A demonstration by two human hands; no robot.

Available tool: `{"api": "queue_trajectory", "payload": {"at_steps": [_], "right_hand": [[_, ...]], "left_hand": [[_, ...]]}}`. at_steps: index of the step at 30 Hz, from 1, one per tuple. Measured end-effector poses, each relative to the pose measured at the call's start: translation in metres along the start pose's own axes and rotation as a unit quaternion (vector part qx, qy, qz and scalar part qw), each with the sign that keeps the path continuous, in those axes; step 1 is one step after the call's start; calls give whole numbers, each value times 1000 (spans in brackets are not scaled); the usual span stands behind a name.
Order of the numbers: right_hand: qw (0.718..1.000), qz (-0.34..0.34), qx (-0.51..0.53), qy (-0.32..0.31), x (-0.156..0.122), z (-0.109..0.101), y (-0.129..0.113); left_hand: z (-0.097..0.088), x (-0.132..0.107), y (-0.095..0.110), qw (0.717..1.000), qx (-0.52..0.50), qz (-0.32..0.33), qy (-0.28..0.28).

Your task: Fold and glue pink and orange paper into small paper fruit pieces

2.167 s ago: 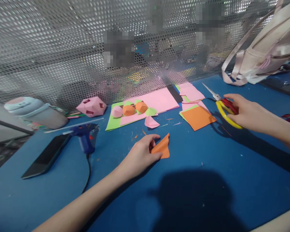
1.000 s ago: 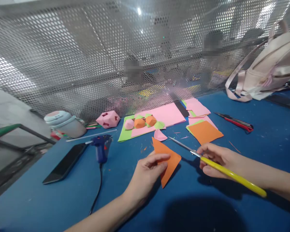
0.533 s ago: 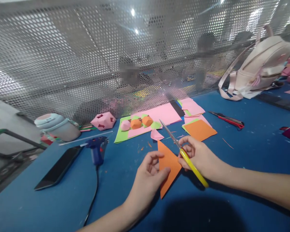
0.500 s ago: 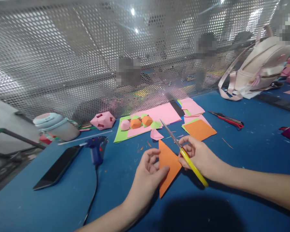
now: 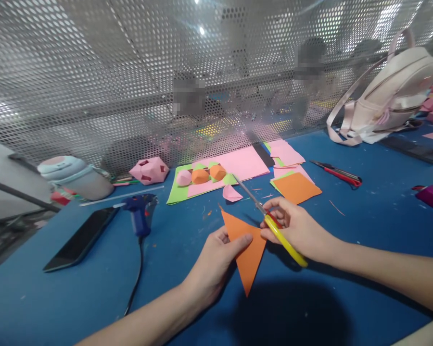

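Note:
An orange paper triangle (image 5: 246, 257) is pinched in my left hand (image 5: 216, 257), its thumb lying on top and the fingers underneath. My right hand (image 5: 298, 230) is closed around scissors (image 5: 285, 244) with yellow handles, whose blades point up and away to the left. The right fingertips also touch the triangle's right corner. Just beyond the hands lie a curled pink paper piece (image 5: 232, 193) and a stack of orange and green paper squares (image 5: 298, 188).
Small pink and orange paper domes (image 5: 201, 176) rest on green and pink sheets. A blue glue gun (image 5: 140, 216) and a phone (image 5: 80, 240) lie left. To the right are a utility knife (image 5: 341, 175) and a backpack (image 5: 397, 96). A perforated metal screen (image 5: 130, 72) stands behind.
The orange triangle has turned, its lower point swinging right and its upper point left. My left thumb now presses over its face, and the fingers have gone beneath it.

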State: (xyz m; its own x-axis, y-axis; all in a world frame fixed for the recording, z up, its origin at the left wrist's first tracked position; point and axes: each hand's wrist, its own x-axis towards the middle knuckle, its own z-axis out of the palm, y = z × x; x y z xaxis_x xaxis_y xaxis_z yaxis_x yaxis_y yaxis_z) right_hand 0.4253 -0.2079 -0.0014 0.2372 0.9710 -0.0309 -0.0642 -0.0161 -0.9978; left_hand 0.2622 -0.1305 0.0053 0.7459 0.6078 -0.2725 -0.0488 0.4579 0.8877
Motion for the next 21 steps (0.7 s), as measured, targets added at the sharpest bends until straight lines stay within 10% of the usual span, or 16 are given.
{"api": "queue_trajectory", "payload": {"at_steps": [21], "right_hand": [[956,111,-194,-191,-42,-40,-45]], "left_hand": [[-9,7,19,993,-100,-3,62]]}}
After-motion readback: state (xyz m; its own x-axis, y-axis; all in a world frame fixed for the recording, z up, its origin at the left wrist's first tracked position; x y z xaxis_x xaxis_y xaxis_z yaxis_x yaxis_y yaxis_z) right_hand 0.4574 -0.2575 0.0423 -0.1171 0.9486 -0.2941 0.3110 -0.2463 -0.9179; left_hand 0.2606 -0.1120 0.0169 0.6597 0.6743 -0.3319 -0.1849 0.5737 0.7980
